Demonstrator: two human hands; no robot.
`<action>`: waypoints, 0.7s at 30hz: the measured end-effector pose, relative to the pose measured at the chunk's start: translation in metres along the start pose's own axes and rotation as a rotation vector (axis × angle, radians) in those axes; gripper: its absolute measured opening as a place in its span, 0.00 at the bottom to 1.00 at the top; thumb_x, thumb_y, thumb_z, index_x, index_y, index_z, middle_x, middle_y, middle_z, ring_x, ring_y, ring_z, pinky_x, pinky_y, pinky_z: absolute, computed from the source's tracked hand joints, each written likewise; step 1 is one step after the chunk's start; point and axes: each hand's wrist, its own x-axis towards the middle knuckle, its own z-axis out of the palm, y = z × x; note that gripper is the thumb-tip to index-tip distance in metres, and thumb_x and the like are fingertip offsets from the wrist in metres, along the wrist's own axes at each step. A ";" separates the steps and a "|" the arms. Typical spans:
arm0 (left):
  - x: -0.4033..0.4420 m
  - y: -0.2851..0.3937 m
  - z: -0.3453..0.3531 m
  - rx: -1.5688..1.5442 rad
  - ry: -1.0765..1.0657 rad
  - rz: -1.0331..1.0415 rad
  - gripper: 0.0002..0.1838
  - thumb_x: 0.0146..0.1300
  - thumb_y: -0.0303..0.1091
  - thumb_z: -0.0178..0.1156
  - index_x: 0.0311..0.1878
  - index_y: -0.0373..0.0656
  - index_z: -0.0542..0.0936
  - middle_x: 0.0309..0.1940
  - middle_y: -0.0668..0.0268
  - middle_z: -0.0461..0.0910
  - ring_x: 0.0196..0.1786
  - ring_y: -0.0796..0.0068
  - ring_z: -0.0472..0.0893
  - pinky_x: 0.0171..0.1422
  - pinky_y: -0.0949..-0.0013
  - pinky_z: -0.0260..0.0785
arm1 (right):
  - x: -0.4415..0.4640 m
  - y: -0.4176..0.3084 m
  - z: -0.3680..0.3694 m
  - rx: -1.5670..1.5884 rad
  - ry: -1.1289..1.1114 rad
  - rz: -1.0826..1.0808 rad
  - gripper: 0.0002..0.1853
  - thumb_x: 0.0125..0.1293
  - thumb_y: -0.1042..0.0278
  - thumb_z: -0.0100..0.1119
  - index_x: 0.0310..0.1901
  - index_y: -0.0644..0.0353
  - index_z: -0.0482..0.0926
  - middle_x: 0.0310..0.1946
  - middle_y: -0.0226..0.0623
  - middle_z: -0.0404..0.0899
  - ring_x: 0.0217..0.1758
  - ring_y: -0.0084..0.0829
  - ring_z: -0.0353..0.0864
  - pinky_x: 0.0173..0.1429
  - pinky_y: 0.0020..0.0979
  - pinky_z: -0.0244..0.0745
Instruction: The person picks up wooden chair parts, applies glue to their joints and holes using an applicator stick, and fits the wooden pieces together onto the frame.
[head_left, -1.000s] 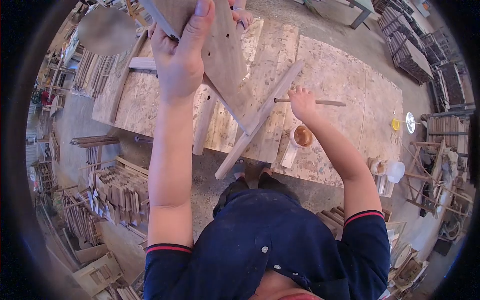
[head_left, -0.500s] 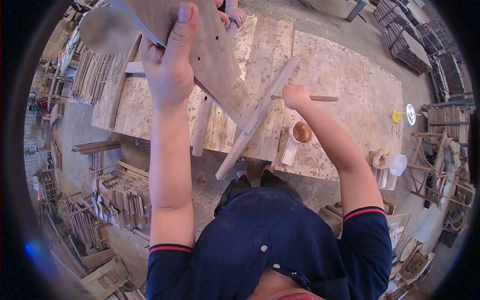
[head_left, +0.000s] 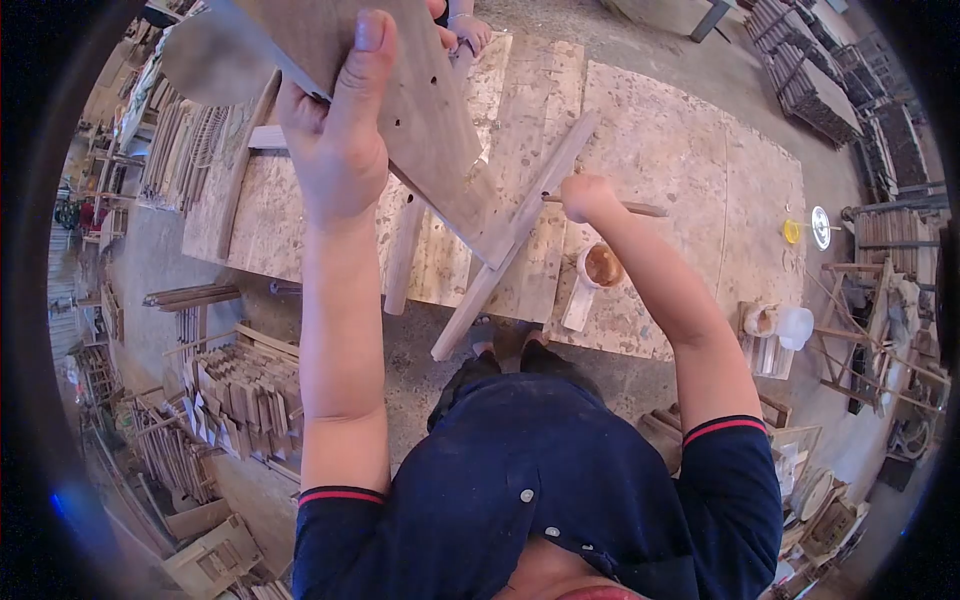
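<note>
My left hand (head_left: 345,150) is closed on a wide, flat wooden board (head_left: 425,125) with small dark holes, raised at the upper left. Its lower corner overlaps a long wooden bar (head_left: 475,303) lying diagonally on the table; I cannot tell whether they touch. A thin wooden stick (head_left: 645,209) is gripped in my right hand (head_left: 588,198). The stick's left tip is at a dark hole in the bar. Below this hand stands a white tub (head_left: 586,272) with brown paste inside, beside a short pale wood piece (head_left: 577,308).
Another person's hand (head_left: 470,32) is at the far edge of the stained worktable (head_left: 690,180). Another wooden bar (head_left: 403,255) lies left of the diagonal one. A plastic container (head_left: 795,328) stands at the right corner. Stacked wood (head_left: 245,390) is on the floor at left.
My right hand has moved slightly left with the stick, bringing its tip to the hole in the bar. My left hand and the board have barely moved.
</note>
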 end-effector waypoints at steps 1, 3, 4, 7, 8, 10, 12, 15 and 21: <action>0.000 -0.001 0.000 0.002 -0.001 0.001 0.23 0.65 0.47 0.48 0.46 0.31 0.71 0.40 0.53 0.76 0.40 0.67 0.78 0.47 0.66 0.71 | 0.001 0.000 0.001 0.039 0.062 0.007 0.12 0.56 0.70 0.50 0.39 0.60 0.81 0.41 0.43 0.80 0.46 0.39 0.79 0.46 0.35 0.75; -0.001 -0.002 0.001 0.006 -0.005 0.005 0.23 0.65 0.47 0.48 0.46 0.31 0.71 0.40 0.53 0.76 0.40 0.67 0.78 0.47 0.66 0.71 | 0.002 0.002 0.004 0.114 0.183 0.024 0.12 0.57 0.69 0.49 0.38 0.60 0.81 0.41 0.44 0.80 0.46 0.40 0.80 0.46 0.35 0.75; 0.000 -0.002 0.001 0.014 -0.007 0.012 0.23 0.65 0.47 0.48 0.46 0.31 0.71 0.40 0.53 0.76 0.40 0.67 0.78 0.46 0.66 0.71 | 0.002 0.001 0.006 0.111 0.179 0.025 0.12 0.57 0.69 0.49 0.37 0.61 0.80 0.39 0.45 0.80 0.45 0.40 0.80 0.45 0.36 0.75; -0.001 -0.002 0.000 0.011 0.007 0.003 0.24 0.65 0.47 0.48 0.46 0.31 0.71 0.40 0.52 0.76 0.40 0.67 0.78 0.46 0.66 0.71 | -0.002 -0.001 0.017 0.113 0.151 0.009 0.11 0.56 0.71 0.48 0.36 0.64 0.78 0.35 0.49 0.80 0.41 0.41 0.81 0.42 0.39 0.76; -0.001 -0.002 -0.001 0.004 0.013 -0.001 0.24 0.65 0.47 0.48 0.47 0.31 0.71 0.40 0.52 0.76 0.40 0.67 0.78 0.46 0.66 0.71 | -0.001 -0.001 0.020 0.122 0.139 -0.003 0.11 0.56 0.71 0.48 0.36 0.65 0.78 0.34 0.50 0.80 0.40 0.41 0.81 0.41 0.39 0.76; 0.000 -0.002 -0.002 0.019 0.002 0.013 0.24 0.65 0.47 0.48 0.47 0.31 0.71 0.40 0.52 0.76 0.40 0.66 0.78 0.46 0.65 0.72 | 0.000 0.004 0.020 0.370 0.002 0.075 0.11 0.54 0.72 0.48 0.36 0.67 0.78 0.35 0.50 0.80 0.40 0.41 0.81 0.41 0.38 0.76; 0.001 -0.001 -0.003 0.017 0.004 0.009 0.24 0.65 0.47 0.48 0.47 0.31 0.71 0.40 0.52 0.76 0.40 0.66 0.78 0.46 0.65 0.72 | 0.004 0.020 0.012 0.839 -0.253 0.256 0.12 0.51 0.74 0.50 0.36 0.67 0.79 0.39 0.49 0.79 0.43 0.42 0.80 0.44 0.37 0.75; 0.000 -0.001 -0.002 0.004 0.022 0.001 0.24 0.65 0.47 0.49 0.47 0.31 0.70 0.40 0.52 0.76 0.40 0.66 0.78 0.45 0.65 0.72 | 0.026 0.027 0.029 0.756 -0.334 0.296 0.12 0.50 0.77 0.49 0.36 0.68 0.78 0.38 0.51 0.79 0.41 0.43 0.80 0.43 0.39 0.76; -0.002 -0.005 0.003 -0.005 0.000 0.021 0.24 0.64 0.47 0.49 0.47 0.31 0.70 0.40 0.52 0.76 0.39 0.66 0.78 0.45 0.65 0.71 | 0.017 0.031 0.059 0.254 0.232 0.027 0.10 0.55 0.72 0.48 0.38 0.62 0.76 0.35 0.49 0.78 0.38 0.38 0.80 0.37 0.41 0.73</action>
